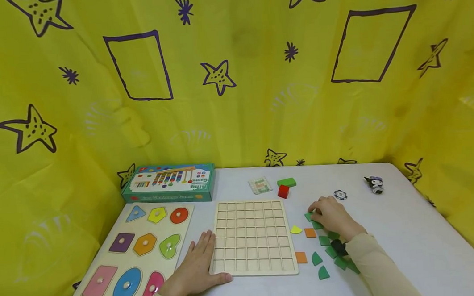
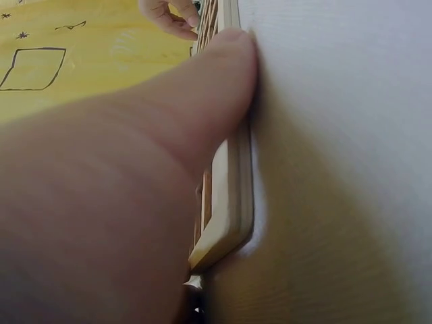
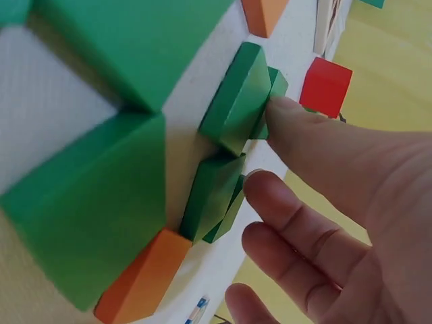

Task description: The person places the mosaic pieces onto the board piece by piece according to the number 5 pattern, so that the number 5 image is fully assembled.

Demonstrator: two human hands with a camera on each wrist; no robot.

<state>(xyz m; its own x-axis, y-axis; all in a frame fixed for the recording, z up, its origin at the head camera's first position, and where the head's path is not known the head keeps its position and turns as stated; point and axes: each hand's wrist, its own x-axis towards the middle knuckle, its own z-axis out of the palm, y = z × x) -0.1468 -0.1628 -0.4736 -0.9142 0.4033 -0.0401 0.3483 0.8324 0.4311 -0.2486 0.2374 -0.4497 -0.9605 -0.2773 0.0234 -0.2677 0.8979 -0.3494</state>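
My left hand (image 1: 200, 266) lies at the left side of a wooden grid board (image 1: 267, 273), fingers straight along its edge. Its thumb reaches along the board's near edge, and in the left wrist view the thumb (image 2: 226, 74) touches the rim. My right hand (image 1: 333, 214) bends over a cluster of green tiles (image 1: 324, 241). Seen from the right wrist, the thumb tip (image 3: 282, 111) is right at one green tile (image 3: 275, 88); the index fingertip is close beside another (image 3: 229, 216). A gap shows between thumb and index finger.
Left of the board lies a shape puzzle (image 1: 122, 221), with a game box (image 1: 170, 187) behind it. Orange tiles (image 1: 301, 257), a yellow quarter piece (image 1: 296, 230) and green quarter pieces (image 1: 323, 273) lie right of the board. Behind are a red cube (image 1: 283, 191) and a pattern card (image 1: 260, 185).
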